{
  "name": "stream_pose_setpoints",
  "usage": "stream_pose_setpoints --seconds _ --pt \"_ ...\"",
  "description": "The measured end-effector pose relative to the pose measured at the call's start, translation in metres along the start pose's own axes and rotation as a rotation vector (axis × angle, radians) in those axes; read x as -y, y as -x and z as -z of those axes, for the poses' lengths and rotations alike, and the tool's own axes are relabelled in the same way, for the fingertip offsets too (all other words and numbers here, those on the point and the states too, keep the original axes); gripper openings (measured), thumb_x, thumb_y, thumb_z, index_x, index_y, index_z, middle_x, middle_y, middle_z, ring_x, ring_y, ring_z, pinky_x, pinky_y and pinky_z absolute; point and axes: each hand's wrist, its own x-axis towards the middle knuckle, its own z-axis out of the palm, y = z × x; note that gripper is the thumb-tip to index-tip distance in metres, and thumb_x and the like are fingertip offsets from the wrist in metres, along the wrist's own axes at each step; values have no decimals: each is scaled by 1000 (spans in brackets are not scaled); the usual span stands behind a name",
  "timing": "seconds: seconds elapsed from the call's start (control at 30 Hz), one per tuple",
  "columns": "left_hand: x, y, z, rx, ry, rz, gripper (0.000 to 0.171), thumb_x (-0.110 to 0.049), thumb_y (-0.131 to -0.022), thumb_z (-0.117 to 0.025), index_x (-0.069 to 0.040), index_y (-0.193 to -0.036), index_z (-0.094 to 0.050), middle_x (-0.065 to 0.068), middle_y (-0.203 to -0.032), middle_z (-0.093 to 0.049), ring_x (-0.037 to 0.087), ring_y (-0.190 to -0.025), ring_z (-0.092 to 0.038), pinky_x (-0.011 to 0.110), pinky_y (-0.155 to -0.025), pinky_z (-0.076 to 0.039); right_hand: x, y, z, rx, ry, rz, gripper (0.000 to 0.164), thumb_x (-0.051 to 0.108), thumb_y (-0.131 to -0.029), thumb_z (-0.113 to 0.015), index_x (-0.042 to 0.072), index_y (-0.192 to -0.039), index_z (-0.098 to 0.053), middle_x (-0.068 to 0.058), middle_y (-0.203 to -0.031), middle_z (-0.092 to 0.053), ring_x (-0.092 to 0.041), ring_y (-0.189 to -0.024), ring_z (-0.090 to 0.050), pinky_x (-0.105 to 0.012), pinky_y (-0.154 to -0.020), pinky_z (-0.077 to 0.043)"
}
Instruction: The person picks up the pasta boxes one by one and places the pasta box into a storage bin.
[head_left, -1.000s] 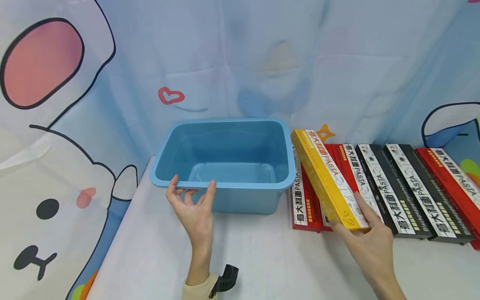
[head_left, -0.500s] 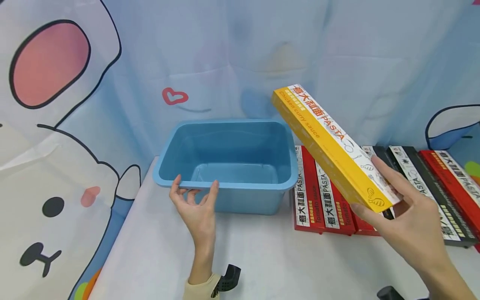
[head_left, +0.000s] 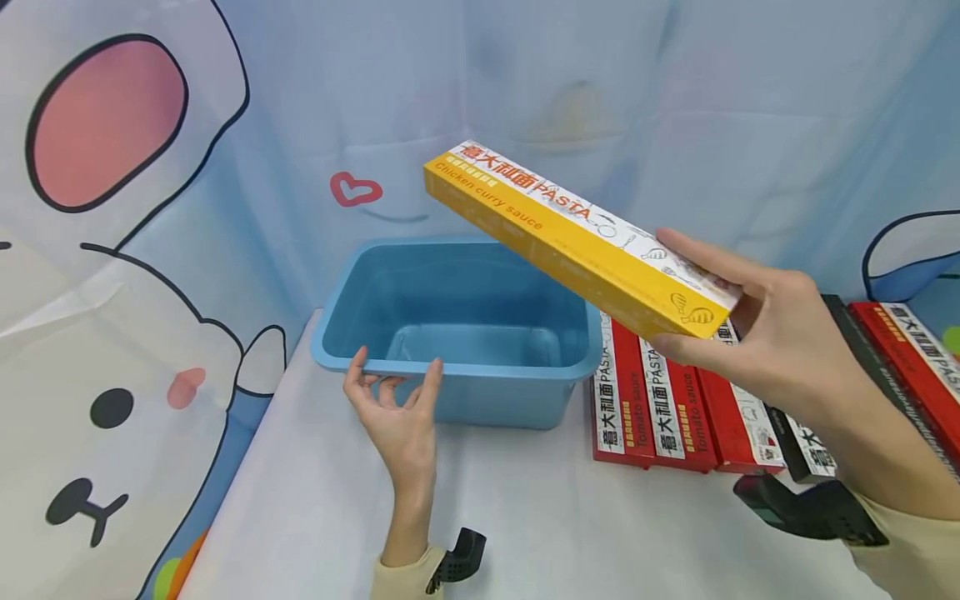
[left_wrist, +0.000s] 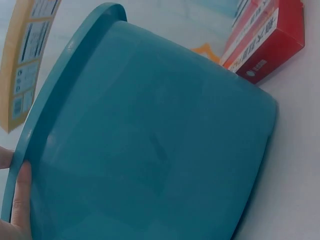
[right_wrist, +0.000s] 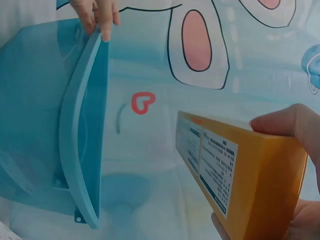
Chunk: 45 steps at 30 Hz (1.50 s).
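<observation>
A yellow and white pasta box [head_left: 577, 237], lettered "Chicken curry sauce", is held by its near end in my right hand [head_left: 772, 325]. The box slants up to the left, raised over the right back part of a blue plastic tub [head_left: 457, 369]. Its printed back [right_wrist: 217, 170] shows in the right wrist view. My left hand [head_left: 397, 417] pinches the tub's front rim, thumb outside and fingertips over the edge. In the left wrist view the tub's wall [left_wrist: 150, 125] fills most of the picture, with a finger [left_wrist: 21, 195] against it under the rim. Inside, the visible tub floor is bare.
Right of the tub lie red tomato-sauce pasta boxes [head_left: 633, 417] side by side. Beyond them are black boxes [head_left: 806, 446], partly behind my right arm, and another red box [head_left: 915, 358]. A printed blue curtain [head_left: 360, 100] hangs behind the white table [head_left: 570, 517].
My right hand has lifted the yellow pasta box off the row and carried it up and left, turning it flatter across the tub. The left hand stays on the rim.
</observation>
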Motion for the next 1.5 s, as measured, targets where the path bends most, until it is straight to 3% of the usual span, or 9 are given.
stream_pose_setpoints --seconds 0.27,0.5,0.6,0.77,1.03,1.23,1.5 --pt "2 0 2 -2 -15 -1 88 10 -83 -82 -3 -153 -30 9 -112 -39 23 -98 -53 25 -75 -62 5 -37 -14 259 83 -95 81 15 -87 -84 22 -159 -47 -14 -138 -58 -30 -108 -50 -23 -64 -60" --pt "1 0 1 3 -11 1 89 9 -84 -82 -3 -154 -28 9 -113 -39 23 -99 -53 23 -74 -62 3 -60 -36 469 6 -121 80 7 -85 -80 13 -158 -47 -16 -136 -60 -29 -102 -57 -27 -63 -58" --pt "0 -1 0 -2 -2 -1 88 9 -84 -82 -3 -154 -29 8 -112 -38 23 -99 -53 23 -73 -61 3 -70 -47 539 10 -136 81 6 -84 -79 11 -157 -47 -14 -125 -64 -27 -94 -58 -27 -58 -52" --pt "0 -2 0 -9 -11 -7 87 8 -84 -82 -2 -153 -30 7 -112 -37 23 -99 -54 24 -74 -62 3 -86 -60 599 66 -134 78 9 -82 -78 8 -155 -51 -11 -111 -69 -25 -87 -59 -27 -54 -48" --pt "1 -1 0 -10 -12 -3 87 9 -84 -81 0 -153 -29 6 -110 -36 23 -99 -54 23 -74 -62 0 -104 -73 695 -7 -149 79 7 -81 -77 1 -154 -48 -15 -133 -67 -27 -100 -61 -29 -57 -50" --pt "2 -1 2 -3 -26 6 86 7 -85 -81 -2 -153 -29 7 -113 -36 23 -100 -54 24 -76 -62 -7 -112 -84 720 -28 -139 78 4 -82 -75 -3 -154 -46 -17 -135 -67 -28 -103 -62 -27 -55 -47" --pt "4 -2 3 -2 -18 9 86 6 -85 -82 -4 -153 -30 8 -113 -37 24 -101 -53 25 -77 -62 -13 -118 -98 760 -12 -119 79 6 -79 -76 -4 -152 -48 -20 -139 -64 -26 -95 -62 -29 -54 -50"
